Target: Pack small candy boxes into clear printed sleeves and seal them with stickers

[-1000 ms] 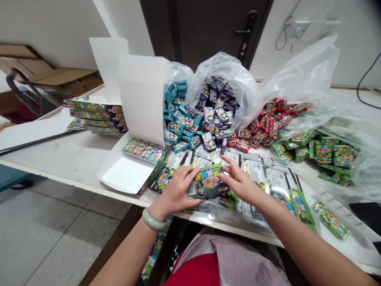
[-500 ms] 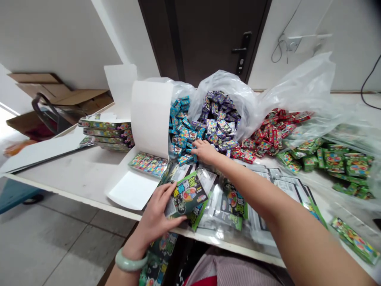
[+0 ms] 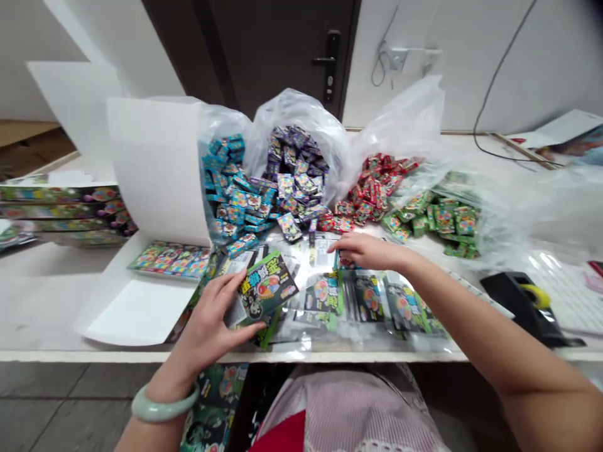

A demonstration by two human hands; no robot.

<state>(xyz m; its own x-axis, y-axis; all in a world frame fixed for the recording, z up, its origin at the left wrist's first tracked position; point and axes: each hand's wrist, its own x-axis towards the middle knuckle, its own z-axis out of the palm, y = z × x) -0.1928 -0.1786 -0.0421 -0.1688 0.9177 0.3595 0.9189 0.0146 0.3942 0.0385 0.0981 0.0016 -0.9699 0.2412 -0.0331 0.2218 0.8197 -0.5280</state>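
Observation:
My left hand (image 3: pixel 207 329) holds a green-and-black printed packet (image 3: pixel 264 289) at the front of the table, with its fingers along the packet's lower edge. My right hand (image 3: pixel 370 251) reaches across a row of flat printed packets (image 3: pixel 362 301) lying on clear plastic. Its fingers close over a small printed box (image 3: pixel 345 259), which is mostly hidden. Behind them, open plastic bags spill small boxes: blue (image 3: pixel 233 194), purple (image 3: pixel 296 179), red (image 3: pixel 370 188) and green (image 3: pixel 436 216).
A white opened carton (image 3: pixel 155 169) stands left of the bags, with small boxes on its flap. Long boxes (image 3: pixel 61 210) are stacked at far left. A black tape dispenser (image 3: pixel 522 301) sits at right. A dark door (image 3: pixel 277 50) stands behind the table.
My right hand has come back from the box piles to the packets, now over a small box. The left hand still holds the packet. The view has swung left and shows the tape dispenser.

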